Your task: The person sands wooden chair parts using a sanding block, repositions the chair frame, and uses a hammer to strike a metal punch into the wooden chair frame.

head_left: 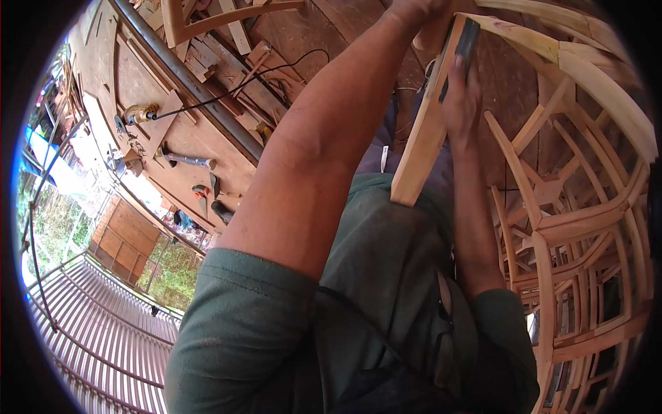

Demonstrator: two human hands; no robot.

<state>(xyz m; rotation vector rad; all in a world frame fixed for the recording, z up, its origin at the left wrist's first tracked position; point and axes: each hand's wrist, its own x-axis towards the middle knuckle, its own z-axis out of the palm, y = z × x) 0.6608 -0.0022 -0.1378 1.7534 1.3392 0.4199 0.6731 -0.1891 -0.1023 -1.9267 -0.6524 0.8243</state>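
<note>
A long pale wooden piece [422, 148] slants from the top of the view down to the front of the green shirt. My right hand [463, 103] is closed at its right side, round a dark, narrow block [468, 43] lying against the wood; the thumb lies on the block. At the top edge my left hand [422, 7] is near the upper end of the wood, largely cut off by the frame, its fingers not readable.
Curved wooden chair frames [545, 228] crowd the right side. On the left, a work surface [227, 165] bears a yellow corded power tool [141, 113], a hammer [187, 160] and other hand tools. Wood offcuts [207, 58] lie beyond a metal pipe [186, 72].
</note>
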